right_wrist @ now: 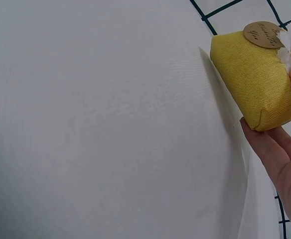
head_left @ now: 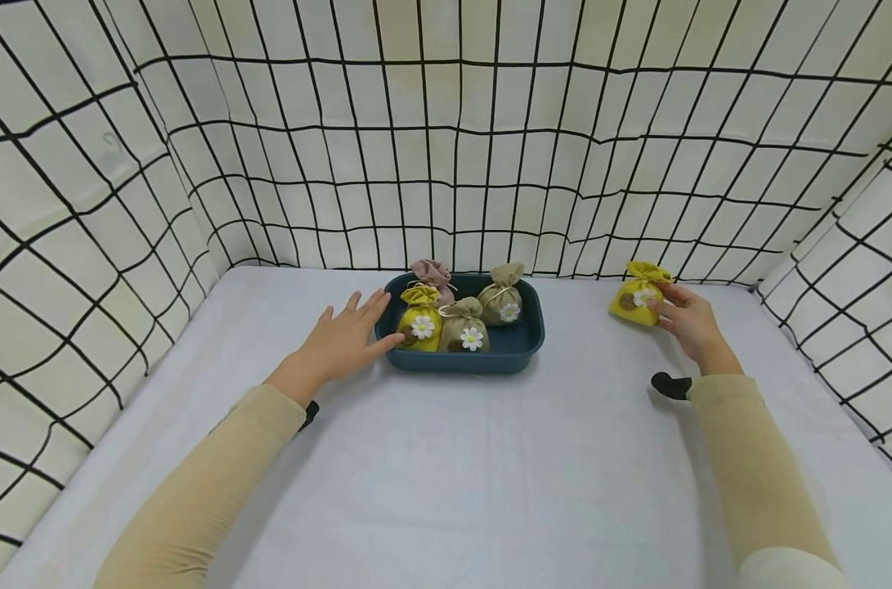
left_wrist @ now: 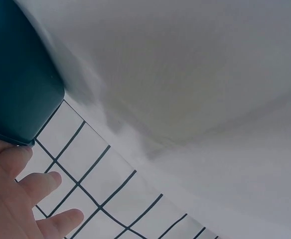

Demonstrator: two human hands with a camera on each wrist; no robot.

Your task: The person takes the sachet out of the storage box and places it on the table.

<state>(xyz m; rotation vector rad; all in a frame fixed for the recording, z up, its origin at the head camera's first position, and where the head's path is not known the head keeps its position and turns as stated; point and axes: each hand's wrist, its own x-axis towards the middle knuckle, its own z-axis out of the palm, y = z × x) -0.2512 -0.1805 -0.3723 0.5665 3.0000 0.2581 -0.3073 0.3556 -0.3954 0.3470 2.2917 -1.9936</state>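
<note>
The right hand (head_left: 687, 321) pinched a yellow woven-cloth pouch (head_left: 637, 296), tied at the neck, bearing a white felt daisy and a brown tag, just above the white tablecloth (head_left: 490, 474), well right of the tray; the left hand (head_left: 346, 339), fingers straight and spread, touched the smooth dark-teal rounded tray (head_left: 515, 348); inside stood four similar pouches: yellow (head_left: 419, 321), two khaki (head_left: 466, 327), pink (head_left: 432, 274).

The right hand (right_wrist: 285, 164) holds a yellow pouch (right_wrist: 255, 82) above the white cloth (right_wrist: 100, 129).
</note>
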